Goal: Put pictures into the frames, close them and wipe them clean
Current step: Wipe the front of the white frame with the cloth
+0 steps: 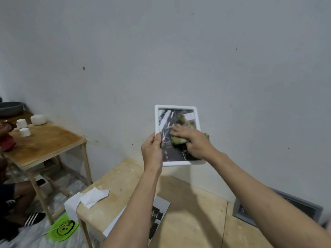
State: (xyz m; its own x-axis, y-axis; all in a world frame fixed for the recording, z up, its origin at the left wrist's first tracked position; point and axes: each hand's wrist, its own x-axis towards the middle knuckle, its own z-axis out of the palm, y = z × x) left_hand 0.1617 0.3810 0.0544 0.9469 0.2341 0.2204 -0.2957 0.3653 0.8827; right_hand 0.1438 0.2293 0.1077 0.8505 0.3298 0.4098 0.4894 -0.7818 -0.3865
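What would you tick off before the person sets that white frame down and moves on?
1. Picture inside the white frame: ok.
2. Left hand grips the frame's left edge: ok.
3. Right hand presses the cloth on the glass: ok.
4. Glass fully wiped: cannot tell.
5. Back closed: cannot tell, hidden.
6. Bare spot on the table to set it down: ok.

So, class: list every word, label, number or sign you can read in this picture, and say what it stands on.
No readable text anywhere.
Green disc on the floor: a black drawn face, no letters.
Printed sheet on the table: dark photo areas, any writing too blurred.
Picture in the white frame: blurred, partly covered by the cloth; nothing legible.
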